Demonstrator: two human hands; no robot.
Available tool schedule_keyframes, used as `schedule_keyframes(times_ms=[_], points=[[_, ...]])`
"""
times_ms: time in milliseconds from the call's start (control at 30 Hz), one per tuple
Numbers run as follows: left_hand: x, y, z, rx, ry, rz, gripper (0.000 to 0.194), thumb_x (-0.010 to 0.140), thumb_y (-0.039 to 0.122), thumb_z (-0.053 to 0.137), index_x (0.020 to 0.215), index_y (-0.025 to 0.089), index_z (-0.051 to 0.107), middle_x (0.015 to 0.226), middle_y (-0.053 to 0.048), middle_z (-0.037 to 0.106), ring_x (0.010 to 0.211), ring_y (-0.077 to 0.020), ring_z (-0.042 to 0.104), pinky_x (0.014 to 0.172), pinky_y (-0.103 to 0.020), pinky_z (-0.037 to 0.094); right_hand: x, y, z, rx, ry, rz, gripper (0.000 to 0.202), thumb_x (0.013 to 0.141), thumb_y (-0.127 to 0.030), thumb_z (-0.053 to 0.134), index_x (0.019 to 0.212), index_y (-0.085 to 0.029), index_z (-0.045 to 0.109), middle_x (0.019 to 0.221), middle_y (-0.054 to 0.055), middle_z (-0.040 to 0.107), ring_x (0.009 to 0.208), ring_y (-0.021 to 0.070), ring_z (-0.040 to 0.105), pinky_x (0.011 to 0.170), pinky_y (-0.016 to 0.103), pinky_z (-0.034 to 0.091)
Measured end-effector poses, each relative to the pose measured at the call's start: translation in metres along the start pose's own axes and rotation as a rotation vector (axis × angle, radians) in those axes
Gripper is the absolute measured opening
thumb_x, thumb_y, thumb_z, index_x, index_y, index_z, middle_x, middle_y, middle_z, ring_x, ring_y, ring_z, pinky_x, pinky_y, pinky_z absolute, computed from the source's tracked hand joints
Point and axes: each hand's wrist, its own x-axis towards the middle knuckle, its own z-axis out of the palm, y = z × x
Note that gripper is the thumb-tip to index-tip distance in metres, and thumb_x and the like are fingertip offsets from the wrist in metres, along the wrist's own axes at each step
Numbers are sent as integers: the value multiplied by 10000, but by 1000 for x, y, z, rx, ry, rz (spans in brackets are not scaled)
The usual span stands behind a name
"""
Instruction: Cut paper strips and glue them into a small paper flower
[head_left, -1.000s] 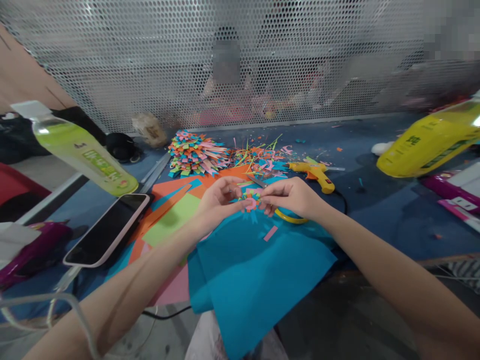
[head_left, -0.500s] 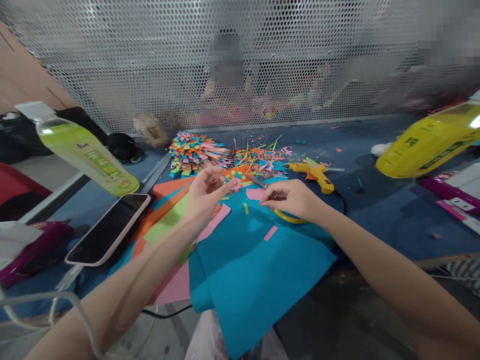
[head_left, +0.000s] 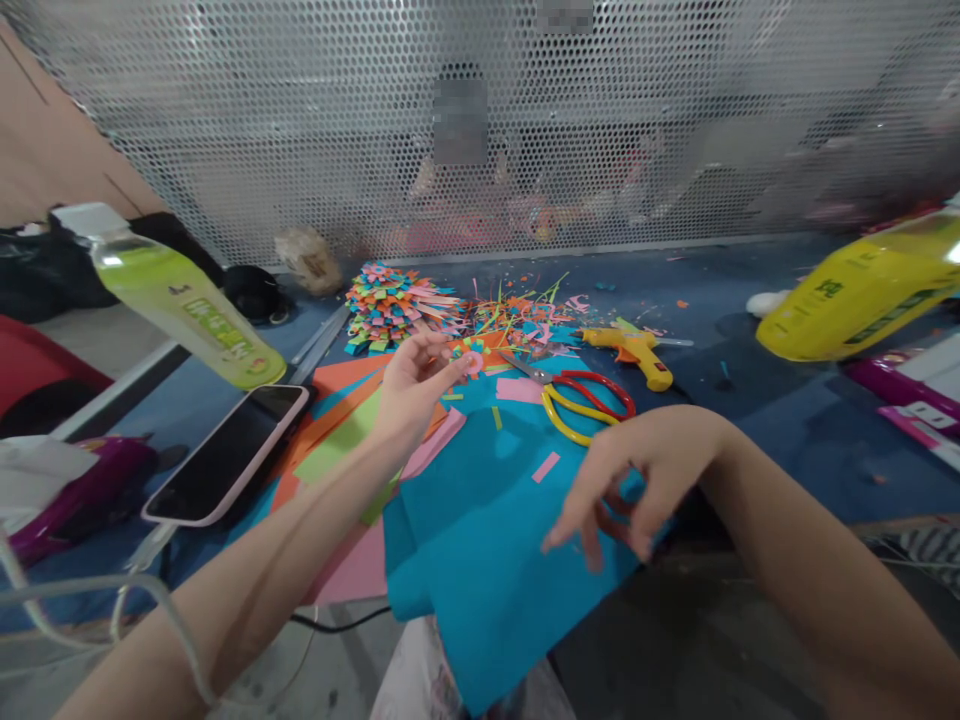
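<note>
My left hand [head_left: 420,385] pinches a small round paper piece [head_left: 472,362] with a pink centre and a fringe of coloured strips. Over the blue paper sheet [head_left: 480,560] hangs my right hand [head_left: 637,480], fingers apart and pointing down, with nothing seen in them. Scissors [head_left: 581,400] with one red and one yellow handle lie just beyond it. A pink paper strip [head_left: 545,466] rests on the blue sheet, and a larger pink piece [head_left: 519,390] sits near the scissor blades. Beneath my left wrist are green paper [head_left: 341,440] and orange sheets.
At the back stand a multicoloured pile of fringed paper [head_left: 397,305] and loose paper scraps [head_left: 525,310]. A yellow glue gun [head_left: 634,350] lies to the right. A phone [head_left: 229,455] and a green drink bottle [head_left: 184,310] are at left, a yellow bottle [head_left: 862,285] at far right.
My right hand has moved away from the scissors, down and toward me, and its fingers have spread. The scissors are now uncovered. My left hand keeps its pinch on the paper piece.
</note>
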Motion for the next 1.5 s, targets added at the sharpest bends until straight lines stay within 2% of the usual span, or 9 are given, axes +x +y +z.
schedule_keyframes(times_ms=[133, 233, 367, 500, 667, 867, 1000, 1233, 1500], points=[[2, -1, 0, 22, 12, 25, 357, 569, 218, 788, 832, 182, 549, 733, 53, 514, 640, -74, 582, 568, -189, 479, 26, 21, -4, -382, 742, -19, 269, 885, -271, 502, 1091, -147, 623, 1036, 77, 667, 911, 155, 604, 784, 271, 475], [3, -1, 0, 18, 35, 43, 363, 563, 222, 789, 828, 183, 544, 732, 52, 517, 639, -72, 576, 576, -194, 482, 46, 35, -8, -829, 922, 27, 303, 873, -238, 511, 1138, -129, 609, 1113, 103, 638, 1060, 230, 493, 934, 392, 382], [3, -1, 0, 48, 40, 43, 376, 564, 222, 784, 843, 184, 534, 713, 48, 525, 631, -74, 559, 576, -195, 476, 62, 38, -8, -1040, 916, 148, 472, 898, -264, 468, 1354, -149, 418, 1152, 132, 598, 1133, 269, 394, 956, 460, 319], [2, 0, 2, 55, 39, 50, 368, 560, 201, 780, 831, 178, 533, 693, 50, 519, 631, -70, 547, 592, -192, 472, 69, 38, -5, -1127, 876, 246, 497, 925, -271, 408, 1400, -148, 331, 1177, 156, 581, 1137, 287, 384, 943, 512, 273], [1, 4, 4, 56, 37, 43, 367, 557, 202, 782, 822, 176, 530, 687, 54, 511, 641, -74, 551, 613, -203, 480, 71, 39, -6, -1109, 901, 221, 453, 918, -261, 425, 1353, -137, 409, 1180, 156, 584, 1133, 288, 408, 948, 526, 265], [1, 4, 2, 62, 55, 70, 363, 562, 209, 782, 824, 180, 532, 693, 53, 512, 631, -65, 533, 597, -194, 470, 61, 34, -11, -782, 1092, -57, 295, 834, -198, 578, 1126, -159, 588, 986, 80, 652, 940, 174, 558, 859, 341, 424], [1, 5, 2, 81, 48, 58, 358, 565, 226, 781, 815, 178, 530, 690, 48, 515, 642, -81, 555, 588, -205, 469, 59, 36, -14, -686, 1182, -29, 226, 825, -160, 569, 1044, -176, 622, 964, 58, 661, 874, 153, 584, 804, 308, 459], [2, 6, 2, 74, 61, 69, 350, 580, 229, 769, 827, 183, 526, 715, 48, 512, 659, -90, 573, 571, -206, 467, 73, 49, -17, -1145, 994, 206, 362, 924, -222, 410, 1269, -170, 506, 1144, 135, 618, 1150, 252, 454, 903, 437, 324], [2, 6, 3, 59, 70, 72, 357, 561, 213, 778, 809, 175, 524, 699, 53, 500, 620, -78, 550, 552, -200, 463, 77, 43, -14, -1251, 929, 187, 313, 940, -185, 376, 1183, -172, 573, 1083, 102, 667, 1095, 209, 499, 859, 410, 258]])
